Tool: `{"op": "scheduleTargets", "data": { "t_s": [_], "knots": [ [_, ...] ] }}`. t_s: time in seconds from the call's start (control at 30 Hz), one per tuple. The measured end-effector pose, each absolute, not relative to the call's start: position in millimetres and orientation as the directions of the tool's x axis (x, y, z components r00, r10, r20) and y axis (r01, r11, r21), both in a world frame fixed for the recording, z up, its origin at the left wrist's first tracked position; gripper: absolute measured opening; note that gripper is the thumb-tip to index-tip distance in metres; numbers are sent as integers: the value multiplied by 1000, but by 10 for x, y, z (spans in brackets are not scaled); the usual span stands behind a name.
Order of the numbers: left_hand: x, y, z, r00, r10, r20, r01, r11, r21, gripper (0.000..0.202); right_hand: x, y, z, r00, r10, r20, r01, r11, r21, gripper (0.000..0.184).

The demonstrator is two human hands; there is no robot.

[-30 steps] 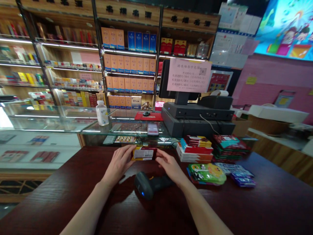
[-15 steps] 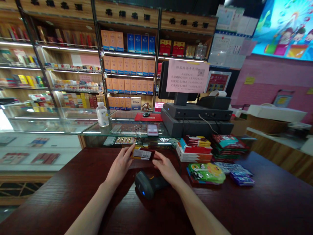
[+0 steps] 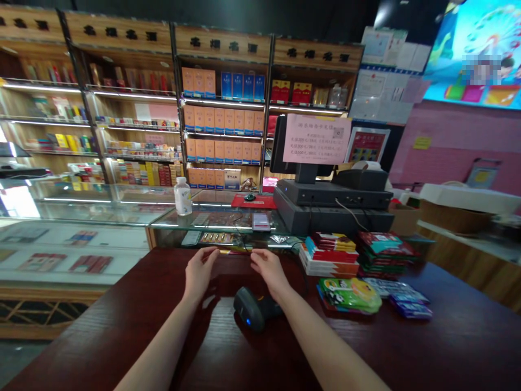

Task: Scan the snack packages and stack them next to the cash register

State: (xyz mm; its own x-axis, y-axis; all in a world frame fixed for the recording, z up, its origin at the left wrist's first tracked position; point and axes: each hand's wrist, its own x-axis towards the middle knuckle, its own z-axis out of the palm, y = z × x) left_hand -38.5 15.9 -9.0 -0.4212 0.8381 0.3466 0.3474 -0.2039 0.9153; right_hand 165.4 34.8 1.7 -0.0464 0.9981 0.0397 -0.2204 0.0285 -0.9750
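A thin, flat yellow-and-brown packet (image 3: 233,252) is seen nearly edge-on above the far side of the dark wooden table. My left hand (image 3: 200,271) pinches its left end between thumb and fingers. At the other end, the fingers of my right hand (image 3: 266,270) close on it. A black barcode scanner (image 3: 250,310) lies on the table below, its blue light on, with my right forearm partly over its handle. The packet's printed face is turned out of sight.
Stacked flat boxes (image 3: 328,259) stand to the right beside dark red-and-green packets (image 3: 385,252). Nearer lie green packets (image 3: 350,295) and purple packets (image 3: 411,307). Behind are a cash register (image 3: 334,209), a glass counter (image 3: 215,220) and a bottle (image 3: 183,198).
The packet has tipped from showing its labelled face to nearly edge-on between both hands. My view has shifted slightly, so the scene sits lower and further right.
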Motion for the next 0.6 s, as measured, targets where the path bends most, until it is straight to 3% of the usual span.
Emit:
{"op": "scheduleTargets", "data": {
  "t_s": [0.17,0.43,0.6],
  "knots": [
    [-546,108,-59,-401,852,337,271,-241,932,45,1519,354,108,-62,998,7,-221,-7,-975,27],
    [-1046,-38,-155,-404,879,251,119,-222,968,48,1061,243,209,-226,963,-144,-250,-200,-947,44],
    [-1316,-68,-302,-374,907,192,120,-158,980,53,737,210,214,-295,934,-202,-250,-280,-927,21]
  ]
}}
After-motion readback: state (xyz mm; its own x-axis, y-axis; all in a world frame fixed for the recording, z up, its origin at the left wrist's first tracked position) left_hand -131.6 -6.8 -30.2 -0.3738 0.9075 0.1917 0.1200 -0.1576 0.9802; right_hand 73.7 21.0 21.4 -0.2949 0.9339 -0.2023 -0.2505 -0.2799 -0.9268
